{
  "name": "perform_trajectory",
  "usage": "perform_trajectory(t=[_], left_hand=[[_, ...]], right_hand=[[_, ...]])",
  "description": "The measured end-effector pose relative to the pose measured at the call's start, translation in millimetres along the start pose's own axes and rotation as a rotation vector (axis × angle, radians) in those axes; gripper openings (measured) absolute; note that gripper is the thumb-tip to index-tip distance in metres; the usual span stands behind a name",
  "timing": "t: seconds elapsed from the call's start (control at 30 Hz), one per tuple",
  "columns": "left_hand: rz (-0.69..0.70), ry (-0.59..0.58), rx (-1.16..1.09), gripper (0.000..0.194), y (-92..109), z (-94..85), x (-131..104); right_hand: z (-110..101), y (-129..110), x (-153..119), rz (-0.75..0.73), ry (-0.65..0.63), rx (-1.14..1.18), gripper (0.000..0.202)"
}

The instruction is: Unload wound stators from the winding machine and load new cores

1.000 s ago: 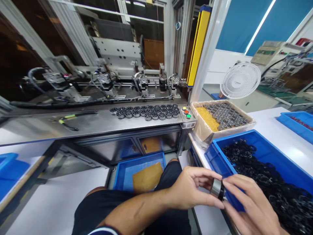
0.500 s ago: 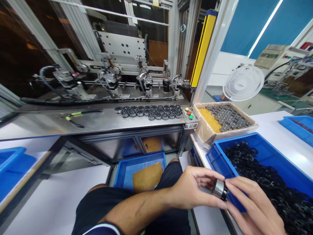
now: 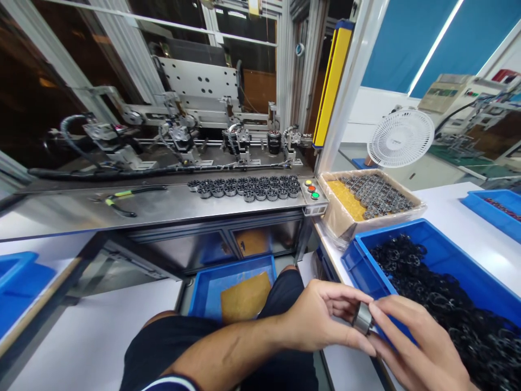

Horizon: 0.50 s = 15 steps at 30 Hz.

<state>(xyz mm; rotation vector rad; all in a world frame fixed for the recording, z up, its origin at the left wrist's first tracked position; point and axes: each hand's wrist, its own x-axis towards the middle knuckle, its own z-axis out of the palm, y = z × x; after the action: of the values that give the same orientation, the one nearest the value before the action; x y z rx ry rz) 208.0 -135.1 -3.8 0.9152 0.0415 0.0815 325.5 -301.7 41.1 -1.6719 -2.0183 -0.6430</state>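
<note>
A short silvery metal ring [image 3: 361, 318] with a black plastic part at its right end is held between my hands, just left of a blue bin. My left hand [image 3: 321, 317] grips it with the thumb below and fingers above. On its right end press the thumb and fingertips of my right hand [image 3: 423, 339], partly hiding the black part. Many black plastic ring-shaped parts [image 3: 439, 304] lie heaped in the blue bin [image 3: 368, 266] beside my right hand. Rows of similar metal rings with black inserts [image 3: 248, 187] stand on the steel ledge ahead.
A lined cardboard box [image 3: 345, 225] of metal rings stands behind the bin. Yellow, red and green buttons [image 3: 312, 189] sit at the ledge's right end. Pliers [image 3: 118, 201] lie at its left. Behind are machine fixtures [image 3: 240, 141]; a white fan [image 3: 401, 138] is at right.
The black part sticks out less visibly from the metal ring now, and the ring has turned slightly. My right fingers have shifted a little around its end. The camera view has moved slightly.
</note>
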Motion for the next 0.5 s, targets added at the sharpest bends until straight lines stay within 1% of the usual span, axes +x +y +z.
perform_trajectory(t=[0.07,0.1,0.17,0.23,0.27,0.3,0.33,0.4,0.43,0.5], left_hand=[[0.016,-0.034,-0.001,0.073,-2.4,0.3,-1.6],[0.028,-0.055,-0.002,0.07,-2.8,0.5,-2.6],[0.066,-0.091,0.046,0.058,-1.9,-0.1,-4.1],[0.13,-0.085,0.179,0.05,1.1,-2.9,-3.6],[0.154,-0.063,0.247,0.047,3.0,-5.2,-2.4],[0.161,-0.035,0.293,0.046,5.0,-7.9,-0.7],[0.149,-0.006,0.314,0.047,7.0,-10.7,1.6],[0.092,0.046,0.305,0.05,10.9,-15.5,6.2],[0.063,0.067,0.295,0.052,12.6,-17.0,7.9],[0.048,0.11,0.317,0.057,15.5,-17.8,9.3]], right_hand=[[0.5,-1.7,0.4,0.011,0.002,0.021,0.032],[0.3,0.4,1.0,0.039,0.009,0.041,0.033],[-1.0,16.0,-0.7,0.167,0.037,0.064,0.038],[-2.4,50.0,-11.6,0.371,0.051,-0.005,0.044],[-2.7,72.7,-22.2,0.488,0.045,-0.1,0.045],[-2.7,97.3,-36.1,0.555,0.028,-0.169,0.041],[-2.1,122.1,-53.2,0.591,0.013,-0.217,0.037],[0.7,165.4,-92.5,0.612,-0.075,-0.252,0.036],[2.8,181.7,-112.2,0.602,-0.129,-0.237,0.037],[8.4,202.1,-145.7,0.552,-0.21,-0.18,0.038]])
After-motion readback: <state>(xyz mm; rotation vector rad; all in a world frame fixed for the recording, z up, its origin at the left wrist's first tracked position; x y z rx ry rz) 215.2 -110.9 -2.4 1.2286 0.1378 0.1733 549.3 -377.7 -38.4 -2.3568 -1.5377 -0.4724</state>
